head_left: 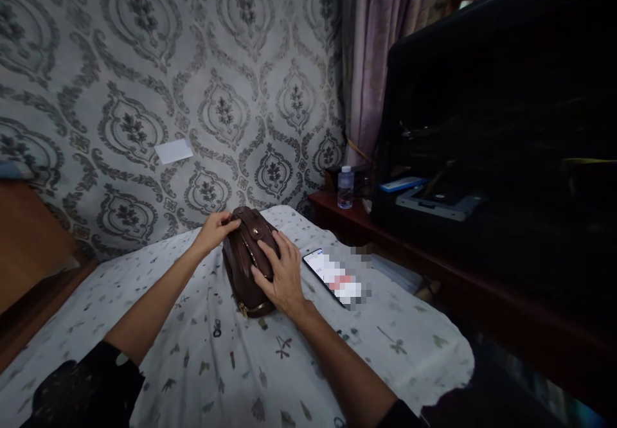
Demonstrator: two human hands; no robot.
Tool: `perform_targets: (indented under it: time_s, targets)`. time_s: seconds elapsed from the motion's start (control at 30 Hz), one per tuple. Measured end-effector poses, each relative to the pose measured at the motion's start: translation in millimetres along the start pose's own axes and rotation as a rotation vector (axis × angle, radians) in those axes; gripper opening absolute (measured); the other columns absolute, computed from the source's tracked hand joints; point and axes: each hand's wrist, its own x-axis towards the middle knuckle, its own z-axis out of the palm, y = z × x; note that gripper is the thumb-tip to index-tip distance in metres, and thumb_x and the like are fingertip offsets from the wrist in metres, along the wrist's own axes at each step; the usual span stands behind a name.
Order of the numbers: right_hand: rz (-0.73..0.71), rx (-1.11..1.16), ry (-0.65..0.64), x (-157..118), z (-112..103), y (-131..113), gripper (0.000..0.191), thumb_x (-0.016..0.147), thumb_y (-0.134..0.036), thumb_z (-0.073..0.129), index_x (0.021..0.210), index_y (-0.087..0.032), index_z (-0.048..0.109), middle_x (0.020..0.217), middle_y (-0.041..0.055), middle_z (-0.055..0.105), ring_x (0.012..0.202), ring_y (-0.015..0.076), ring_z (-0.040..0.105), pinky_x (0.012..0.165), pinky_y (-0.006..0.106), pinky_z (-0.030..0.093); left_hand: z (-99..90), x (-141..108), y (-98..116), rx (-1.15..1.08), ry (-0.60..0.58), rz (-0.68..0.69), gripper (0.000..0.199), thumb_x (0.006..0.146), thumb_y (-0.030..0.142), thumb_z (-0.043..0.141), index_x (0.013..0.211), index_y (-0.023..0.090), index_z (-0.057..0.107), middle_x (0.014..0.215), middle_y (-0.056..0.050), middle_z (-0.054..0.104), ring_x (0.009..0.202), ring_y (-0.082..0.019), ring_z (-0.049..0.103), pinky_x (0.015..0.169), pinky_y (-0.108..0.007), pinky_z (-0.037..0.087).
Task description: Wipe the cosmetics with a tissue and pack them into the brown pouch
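A brown leather-like bag [243,274] with gold-coloured zippers and a small gold clasp lies on the patterned white bedsheet. My left hand [216,231] pinches the bag's far left edge between thumb and fingers. Spread across the bag's right side is my right hand [283,274], its fingers apart and touching the surface without closing round it. A zipper runs along the top between the two hands. Whether the bag has anything inside is hidden. Just right of my right hand, a phone [324,272] with a lit screen, partly pixelated, lies on the sheet [260,376].
Patterned wallpaper with a white card [174,151] stands behind the bed. A clear bottle [346,187] rests on a dark red ledge at right, near a purple curtain [369,62] and a large dark cabinet-like shape [482,113]. A brown wooden panel [36,241] borders the left.
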Motion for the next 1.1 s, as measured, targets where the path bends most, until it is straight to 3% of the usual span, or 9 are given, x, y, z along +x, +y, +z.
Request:
perform_targets:
  time_s: [0.2, 0.33, 0.53, 0.8, 0.97, 1.1]
  targets:
    - [-0.025, 0.039, 0.026, -1, -2, -1, 0.044, 0.085, -0.037, 0.059, 0.126, -0.022, 0.057, 0.137, 0.0131, 0.049, 0.133, 0.0312, 0.039, 0.109, 0.053, 0.033, 2.7, 17, 13, 0.047, 0.011, -0.005, 0.025, 0.066, 0.041, 0.062, 0.073, 0.018, 0.058, 0.066, 0.002, 0.056, 0.066, -0.016, 0.051, 0.062, -0.026, 0.039]
    - [-0.014, 0.025, 0.017, 0, -2, -2, 0.046, 0.083, -0.036, 0.061, 0.126, -0.023, 0.057, 0.137, 0.0125, 0.05, 0.133, 0.0308, 0.04, 0.109, 0.052, 0.033, 13.0, 41, 25, 0.091, 0.007, 0.023, 0.036, 0.062, 0.04, 0.067, 0.091, 0.018, 0.066, 0.085, -0.001, 0.067, 0.082, -0.02, 0.058, 0.073, -0.028, 0.044]
    - [-0.026, 0.047, 0.054, 0, -1, -1, 0.044, 0.082, -0.037, 0.061, 0.123, -0.021, 0.059, 0.135, 0.0132, 0.051, 0.132, 0.0306, 0.041, 0.109, 0.052, 0.033, 28.2, 61, 34, 0.194, -0.01, -0.003, 0.021, 0.064, 0.038, 0.067, 0.06, 0.018, 0.06, 0.054, 0.003, 0.053, 0.06, -0.016, 0.049, 0.057, -0.026, 0.034]
    - [-0.006, 0.037, 0.042, 2, 0, -2, 0.041, 0.083, -0.032, 0.059, 0.123, -0.021, 0.06, 0.137, 0.0139, 0.051, 0.132, 0.0295, 0.042, 0.108, 0.05, 0.034, 34.8, 55, 34, 0.207, 0.069, -0.006, 0.024, 0.07, 0.036, 0.063, 0.056, 0.018, 0.054, 0.052, 0.004, 0.048, 0.056, -0.014, 0.042, 0.055, -0.026, 0.029]
    - [-0.005, 0.006, 0.015, 1, 0, -1, 0.042, 0.084, -0.031, 0.058, 0.125, -0.021, 0.059, 0.141, 0.0139, 0.048, 0.134, 0.0295, 0.04, 0.109, 0.051, 0.032, 36.7, 43, 41, 0.112, -0.044, 0.054, 0.027, 0.071, 0.041, 0.062, 0.06, 0.018, 0.055, 0.055, 0.004, 0.049, 0.056, -0.013, 0.044, 0.055, -0.025, 0.034]
    - [-0.003, 0.006, 0.0, 1, -2, -1, 0.044, 0.085, -0.031, 0.057, 0.127, -0.022, 0.056, 0.142, 0.0134, 0.046, 0.135, 0.0291, 0.039, 0.11, 0.051, 0.032, 30.3, 35, 47, 0.044, -0.119, 0.121, 0.027, 0.071, 0.044, 0.063, 0.073, 0.017, 0.062, 0.066, 0.001, 0.06, 0.066, -0.015, 0.053, 0.063, -0.026, 0.043]
